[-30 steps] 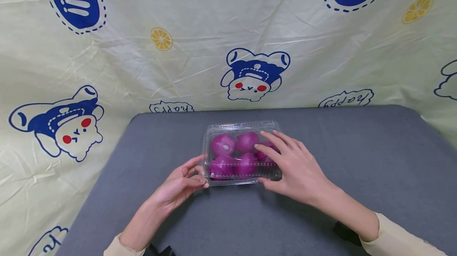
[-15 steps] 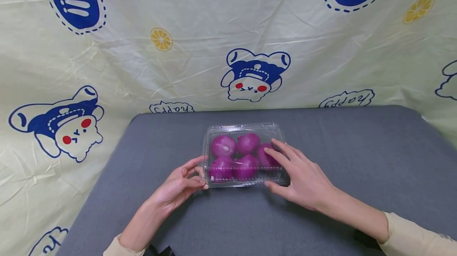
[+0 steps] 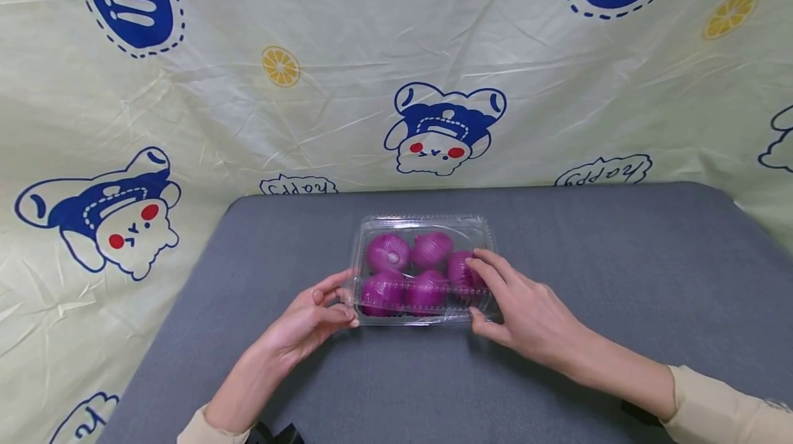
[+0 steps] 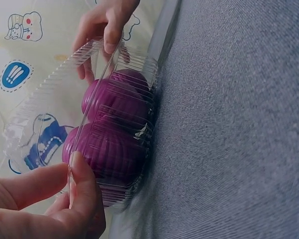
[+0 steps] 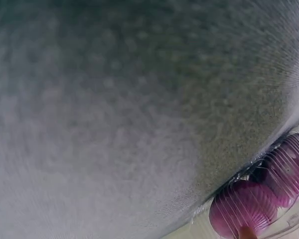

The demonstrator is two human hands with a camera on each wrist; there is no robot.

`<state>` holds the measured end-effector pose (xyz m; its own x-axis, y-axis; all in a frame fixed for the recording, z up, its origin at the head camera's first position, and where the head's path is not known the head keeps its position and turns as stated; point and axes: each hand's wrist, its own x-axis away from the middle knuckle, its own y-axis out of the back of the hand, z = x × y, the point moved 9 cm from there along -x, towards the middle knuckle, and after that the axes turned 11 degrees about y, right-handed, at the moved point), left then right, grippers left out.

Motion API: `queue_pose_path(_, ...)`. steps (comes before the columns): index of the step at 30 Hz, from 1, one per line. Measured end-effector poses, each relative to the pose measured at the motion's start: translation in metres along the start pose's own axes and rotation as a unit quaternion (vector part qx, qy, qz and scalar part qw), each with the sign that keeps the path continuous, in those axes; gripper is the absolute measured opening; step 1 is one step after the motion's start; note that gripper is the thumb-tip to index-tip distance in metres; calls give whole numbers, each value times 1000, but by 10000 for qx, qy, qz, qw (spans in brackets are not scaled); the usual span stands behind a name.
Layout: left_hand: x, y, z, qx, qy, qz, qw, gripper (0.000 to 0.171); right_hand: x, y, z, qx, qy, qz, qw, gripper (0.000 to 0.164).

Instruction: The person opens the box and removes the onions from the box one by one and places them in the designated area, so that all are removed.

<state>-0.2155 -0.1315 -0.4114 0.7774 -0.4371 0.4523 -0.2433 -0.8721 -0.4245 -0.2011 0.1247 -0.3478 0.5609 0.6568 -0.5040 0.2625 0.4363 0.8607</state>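
A clear plastic clamshell container (image 3: 427,320) stands on the table with several purple onions (image 3: 388,253) inside. My left hand (image 3: 312,323) pinches its left front edge between thumb and fingers. The left wrist view shows that thumb on the clear rim beside the nearest onion (image 4: 109,152). At the right front corner, my right hand (image 3: 526,313) has its thumb at the front edge and its fingers curved over the lid, partly covering the rightmost onion (image 3: 460,270). In the right wrist view, one fingertip (image 5: 246,232) overlaps an onion (image 5: 244,206) at the lower right.
Grey cloth covers the table (image 3: 279,244) under and around the container. Behind it hangs a pale curtain (image 3: 347,17) with blue cartoon prints and orange slices. A black object (image 3: 279,434) shows below the left wrist.
My right hand has moved right along the container's front and its fingers have drawn back over the lid, uncovering more of the rightmost onion. The left hand has barely moved.
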Motion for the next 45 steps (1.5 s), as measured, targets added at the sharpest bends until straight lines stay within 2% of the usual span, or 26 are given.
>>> queue_pose_path(4,0,-1,-1,-53,-12,-28,10000,74,0,3,2,-62,2,-58,10000,61)
queue_pose_path(10,0,1,0,-93,4,-104,9999,73,-1,5,4,-214,1,-122,9997,62)
queue_pose_path(17,2,6,-2,-277,-12,-277,9992,70,-2,10,10,-285,356,-235,9987,57)
queue_pose_path(23,5,6,-5,-879,-180,-517,9946,70,-6,20,15,129,538,-425,9976,48)
queue_pose_path(25,7,6,-7,-1225,-305,-748,9892,69,-8,24,14,236,450,-417,9978,48)
queue_pose_path(26,8,7,-9,-1500,-394,-924,9836,69,-8,26,13,258,393,-395,9981,48)
queue_pose_path(27,10,7,-11,-1868,-514,-1140,9744,67,-9,28,11,276,326,-365,9984,49)
queue_pose_path(28,12,7,-14,-2318,-664,-1379,9606,64,-9,30,9,276,257,-339,9987,50)
queue_pose_path(29,15,7,-19,-2835,-842,-1637,9411,62,-10,32,8,256,200,-318,9990,51)
queue_pose_path(31,20,4,-27,-3863,-1172,-2134,8897,57,-11,35,4,221,113,-303,9992,53)
queue_pose_path(33,24,-2,-33,-4680,-1488,-2414,8370,54,-12,37,1,175,30,-290,9994,55)
queue_pose_path(34,25,-5,-35,-4997,-1616,-2455,8148,53,-13,38,0,151,-1,-285,9995,55)
queue_pose_path(35,26,-8,-36,-5260,-1715,-2451,7961,52,-13,39,-2,116,-43,-275,9995,55)
queue_pose_path(36,26,-10,-35,-5467,-1771,-2408,7821,51,-14,40,-3,86,-94,-256,9996,55)
queue_pose_path(39,25,-15,-32,-5961,-1858,-2173,7503,49,-15,40,-8,-35,-276,-77,9996,54)
queue_pose_path(42,22,-14,-26,-6310,-1729,-2022,7287,53,-17,40,-15,-233,-542,218,9980,54)
queue_pose_path(45,19,-10,-22,-6557,-1517,-1994,7123,60,-20,39,-21,-494,-799,566,9940,55)
